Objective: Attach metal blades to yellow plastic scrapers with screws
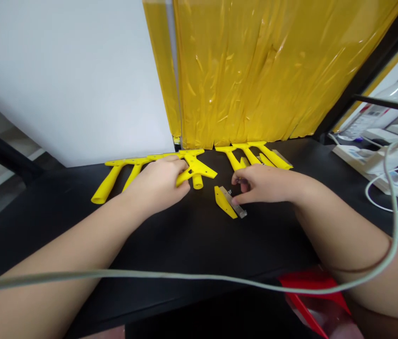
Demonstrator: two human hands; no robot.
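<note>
My left hand (165, 181) is closed around the shaft of a yellow plastic scraper handle (202, 167), whose flat wide head points right. Below and right of that head, a loose yellow plate (224, 202) lies on the black table beside a greyish metal-looking strip (233, 203). Over the strip's right side, my right hand (264, 182) has its fingers curled in, the thumb tip at the strip's edge. Whatever those fingers pinch is too small or hidden to name. Small screw-like bits (230, 192) show by the strip.
Several more yellow scraper handles lie in a row at the back, left (107, 183) and right (234, 157). Behind them hangs yellow plastic sheeting (248, 70) beside a white panel (79, 80). A pale cable (185, 277) crosses in front. Power strips (375, 162) and a bottle (375, 110) stand right.
</note>
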